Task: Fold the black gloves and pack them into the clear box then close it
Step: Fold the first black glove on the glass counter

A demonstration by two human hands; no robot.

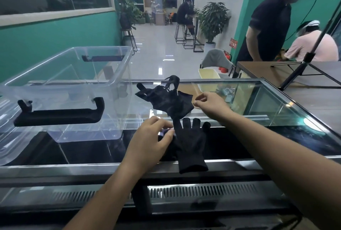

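Note:
A black knit glove (191, 146) lies flat on the glass counter, fingers pointing away, cuff at the near edge. My left hand (149, 143) rests at its left side, fingers curled on the glove's thumb edge. Behind it sits a crumpled pile of black gloves (166, 98). My right hand (210, 104) hovers just right of that pile, thumb and fingers pinched together, holding nothing that shows. The clear box (77, 74) with black handles stands open at the left, and its clear lid (9, 148) lies at the box's near left.
The glass display counter (258, 100) has metal edges and a vented front. A wooden table (304, 74) with a black tripod stands at the right, with two people beside it. Others sit further down the hallway.

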